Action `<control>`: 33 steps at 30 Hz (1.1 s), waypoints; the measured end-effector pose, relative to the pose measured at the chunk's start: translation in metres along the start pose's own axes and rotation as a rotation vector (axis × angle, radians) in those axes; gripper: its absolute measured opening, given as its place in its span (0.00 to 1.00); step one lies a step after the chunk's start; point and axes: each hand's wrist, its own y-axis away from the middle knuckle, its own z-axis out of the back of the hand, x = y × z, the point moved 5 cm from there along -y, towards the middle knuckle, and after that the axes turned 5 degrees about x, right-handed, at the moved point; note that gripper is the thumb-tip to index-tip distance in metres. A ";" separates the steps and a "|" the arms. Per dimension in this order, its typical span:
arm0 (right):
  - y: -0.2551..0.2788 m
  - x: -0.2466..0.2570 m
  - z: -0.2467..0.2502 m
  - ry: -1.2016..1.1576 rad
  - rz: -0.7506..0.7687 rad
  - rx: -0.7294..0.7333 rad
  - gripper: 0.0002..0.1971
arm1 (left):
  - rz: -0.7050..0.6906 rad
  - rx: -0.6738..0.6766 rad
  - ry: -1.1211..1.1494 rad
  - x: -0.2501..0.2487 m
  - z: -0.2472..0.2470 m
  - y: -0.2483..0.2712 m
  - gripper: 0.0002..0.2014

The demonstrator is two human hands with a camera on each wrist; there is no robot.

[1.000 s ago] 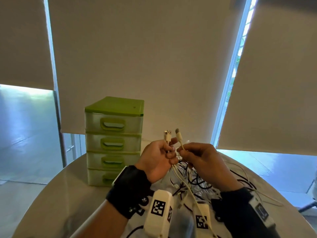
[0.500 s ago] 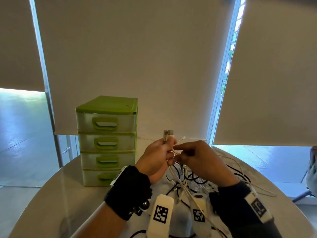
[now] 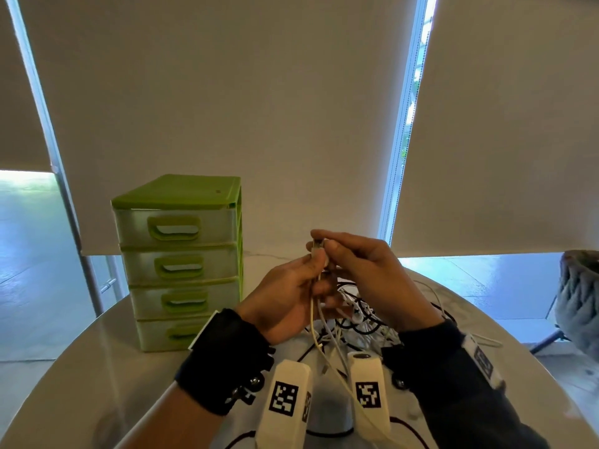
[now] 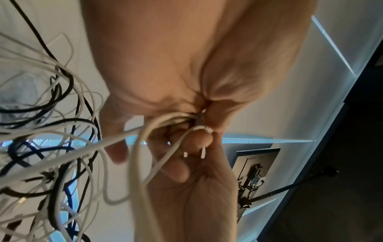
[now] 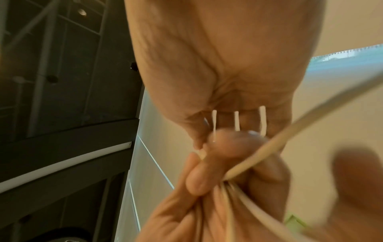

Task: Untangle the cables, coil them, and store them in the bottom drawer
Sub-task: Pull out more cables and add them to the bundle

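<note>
My left hand and right hand meet above the table, right of a green four-drawer unit; its bottom drawer is closed. The left hand grips several strands of a white cable in its curled fingers. The right hand pinches the metal plug end sticking up from the left fist. In the left wrist view the white strands bunch at the fingertips. In the right wrist view one strand runs off slantwise. A tangle of black and white cables lies beneath the hands.
The round white table carries the drawer unit at its left rear. A grey round object sits near the front edge between my wrists. A grey ribbed thing stands off the table's right side. Blinds hang behind.
Two plug ends stood apart a second ago. The right hand has brought them together and now covers them with its fingertips. The view has shifted, so the drawers appear further left.
</note>
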 end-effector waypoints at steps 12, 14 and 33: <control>0.011 -0.046 0.013 0.862 -0.354 0.502 0.10 | -0.352 -0.227 -0.088 -0.061 0.011 0.018 0.12; 0.007 -0.056 0.021 0.890 -0.349 0.423 0.06 | -0.347 -0.189 -0.115 -0.071 0.008 0.025 0.07; 0.002 -0.025 0.009 0.268 -0.178 0.214 0.23 | -0.187 -0.324 -0.267 -0.030 0.012 0.009 0.15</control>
